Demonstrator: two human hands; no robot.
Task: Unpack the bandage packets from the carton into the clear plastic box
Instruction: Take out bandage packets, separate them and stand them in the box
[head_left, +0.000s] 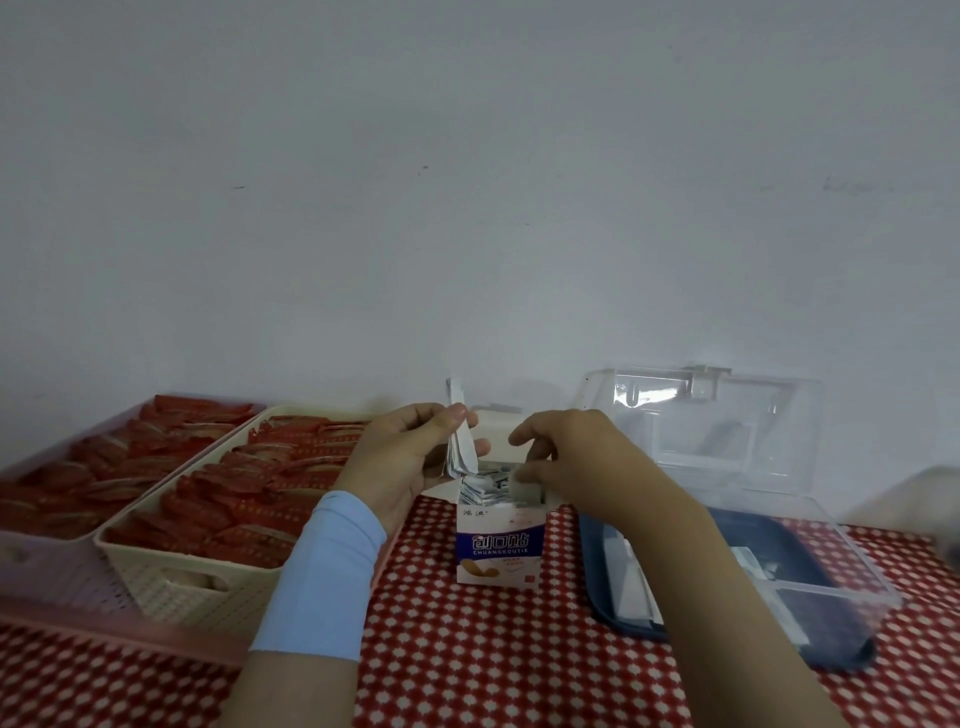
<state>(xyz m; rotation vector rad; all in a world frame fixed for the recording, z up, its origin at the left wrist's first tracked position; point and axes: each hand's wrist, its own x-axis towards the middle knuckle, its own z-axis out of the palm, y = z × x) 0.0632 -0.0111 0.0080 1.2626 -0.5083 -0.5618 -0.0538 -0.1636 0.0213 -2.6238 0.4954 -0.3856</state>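
Observation:
A small white and blue carton (500, 545) stands upright on the red patterned tablecloth, its top flaps open and white packets (485, 486) showing inside. My left hand (410, 457) pinches a bunch of bandage packets (460, 441) held upright just above the carton's left side. My right hand (566, 457) reaches over the carton's top, its fingers curled on the right rim and partly inside. The clear plastic box (810, 587) lies to the right with its lid (701, 415) standing open against the wall; a few white packets lie in it.
Two baskets, one cream (171, 577) and one pink (47, 577), fill the left side with several red packets. A blue tray (602, 592) lies under the clear box. A blurred white object (935, 499) sits at the right edge. The wall is close behind.

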